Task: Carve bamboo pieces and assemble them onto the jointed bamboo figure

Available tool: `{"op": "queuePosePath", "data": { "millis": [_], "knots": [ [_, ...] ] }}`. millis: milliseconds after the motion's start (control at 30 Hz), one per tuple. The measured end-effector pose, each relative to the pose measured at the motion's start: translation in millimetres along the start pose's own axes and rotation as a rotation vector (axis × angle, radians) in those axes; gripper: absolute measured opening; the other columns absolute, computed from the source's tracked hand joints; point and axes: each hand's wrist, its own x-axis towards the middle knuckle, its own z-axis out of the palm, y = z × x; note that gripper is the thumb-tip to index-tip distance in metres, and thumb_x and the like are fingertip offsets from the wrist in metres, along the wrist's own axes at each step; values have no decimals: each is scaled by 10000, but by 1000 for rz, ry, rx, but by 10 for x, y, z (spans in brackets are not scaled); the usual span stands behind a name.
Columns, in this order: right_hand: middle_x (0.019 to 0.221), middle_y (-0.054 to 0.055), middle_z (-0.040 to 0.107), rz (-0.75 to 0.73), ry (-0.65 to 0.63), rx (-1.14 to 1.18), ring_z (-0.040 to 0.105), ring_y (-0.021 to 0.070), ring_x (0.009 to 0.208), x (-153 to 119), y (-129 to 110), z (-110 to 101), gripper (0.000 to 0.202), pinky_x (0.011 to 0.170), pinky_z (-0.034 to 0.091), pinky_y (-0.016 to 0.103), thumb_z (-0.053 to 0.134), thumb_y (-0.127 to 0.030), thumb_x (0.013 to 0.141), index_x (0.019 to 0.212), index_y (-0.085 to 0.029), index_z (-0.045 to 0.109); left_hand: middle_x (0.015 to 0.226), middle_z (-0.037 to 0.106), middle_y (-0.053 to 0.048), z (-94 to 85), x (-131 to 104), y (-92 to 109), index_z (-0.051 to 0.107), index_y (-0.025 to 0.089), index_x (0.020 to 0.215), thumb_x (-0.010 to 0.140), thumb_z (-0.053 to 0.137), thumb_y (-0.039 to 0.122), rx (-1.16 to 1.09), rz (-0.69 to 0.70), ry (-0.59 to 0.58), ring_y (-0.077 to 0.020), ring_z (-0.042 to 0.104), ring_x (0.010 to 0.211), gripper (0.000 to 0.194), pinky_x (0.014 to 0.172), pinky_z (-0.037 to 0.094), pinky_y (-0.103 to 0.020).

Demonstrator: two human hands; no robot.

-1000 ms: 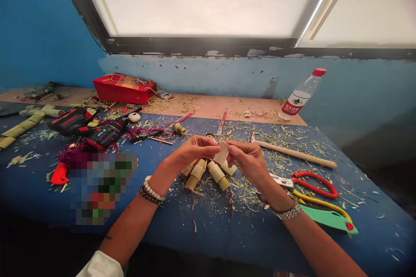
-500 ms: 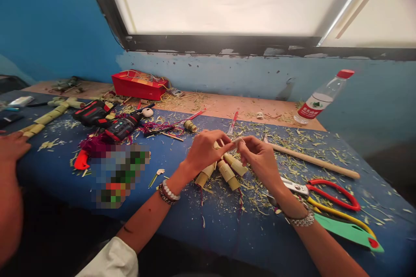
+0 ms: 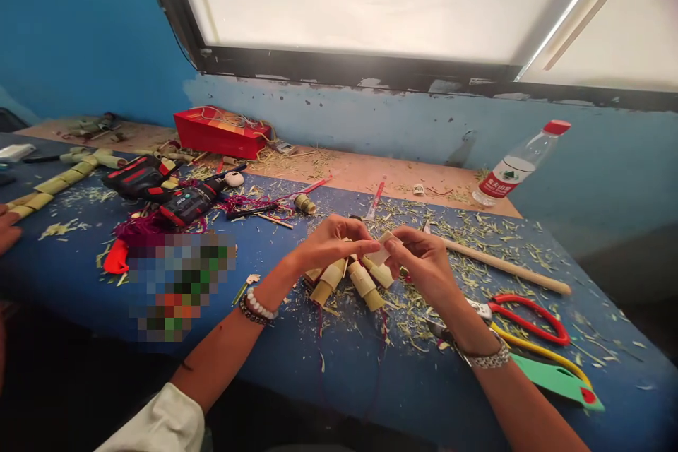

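Fingertips of both hands pinch a small pale flat piece [image 3: 380, 251], its material not clear, above the work table. My left hand [image 3: 335, 240] grips its left side and my right hand [image 3: 421, 260] its right side. Just below and behind my fingers lie several short cut bamboo pieces [image 3: 365, 286], partly covered by my hands, with dark purple cords trailing toward the table's front edge. Near my right wrist, pliers with red handles [image 3: 530, 318] lie beside a green-handled tool [image 3: 556, 378].
A wooden stick [image 3: 508, 265] and a water bottle [image 3: 506, 173] are on the right. On the left are a power drill [image 3: 193, 203], purple thread [image 3: 143, 224], a red box [image 3: 219, 134] and another person's hand [image 3: 8, 226] by jointed bamboo [image 3: 58, 183]. Shavings litter the blue tabletop.
The pale piece has turned from nearly edge-on to show its broad face. The view has shifted slightly, and the other person's arm at the left has mostly left the picture.
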Motion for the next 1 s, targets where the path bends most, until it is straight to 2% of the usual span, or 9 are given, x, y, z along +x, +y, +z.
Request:
{"op": "queuePosePath", "data": {
  "millis": [100,267,300,367,467,533,667,833,1000],
  "knots": [
    [577,0,640,37,-60,101,547,120,420,-14,35,-12,331,407,458,241,736,-511,844,806,-184,700,642,656,-11,-17,-1,4,695,167,686,745,813,497,-146,-77,-68,-113,601,584,355,558,489,-228],
    [589,-7,647,48,-101,207,528,104,406,-16,12,-21,317,408,455,236,748,-509,832,794,-198,702,640,638,-4,-24,5,6,691,176,688,776,789,482,-221,-97,-146,-112,596,598,333,575,475,-230],
    [586,-8,648,45,-92,205,530,103,409,-7,1,-19,313,415,455,234,745,-505,833,794,-198,700,645,650,-8,-23,12,-2,696,177,697,786,777,485,-193,-97,-133,-120,607,602,331,577,480,-238],
    [579,-10,651,41,-35,159,529,98,412,17,-17,-6,306,432,451,231,739,-493,832,794,-193,694,668,685,-19,-20,26,-29,707,179,711,802,763,476,-47,-64,-22,-135,628,613,316,580,488,-253],
    [611,5,679,44,72,60,500,84,406,45,-26,39,319,431,424,225,721,-490,834,776,-180,672,768,738,-24,-4,30,-74,743,199,848,823,770,435,332,120,241,-156,663,700,239,660,515,-280],
    [635,17,693,42,106,28,467,78,394,45,-20,76,336,411,387,225,690,-498,852,756,-178,648,856,752,-23,12,16,-94,743,222,981,852,761,413,585,307,336,-170,676,795,232,759,521,-310],
    [643,15,675,-10,135,-96,447,86,425,17,4,115,329,427,351,236,633,-466,900,734,-182,621,988,755,-26,40,-14,-113,715,249,1098,970,633,339,954,595,332,-172,668,891,177,835,482,-332],
    [634,-9,611,-192,171,-427,475,107,516,-10,11,117,239,505,340,247,586,-365,946,814,-181,660,966,740,-29,46,-7,-140,672,249,1208,1010,557,245,1151,715,319,-156,663,842,229,778,464,-308],
    [686,9,618,-322,137,-632,492,124,545,-24,18,87,257,545,345,264,515,-370,1020,908,-182,648,898,740,-14,28,-3,-138,654,226,1206,1001,570,215,1156,774,330,-155,655,784,222,776,461,-319]
  ]
}}
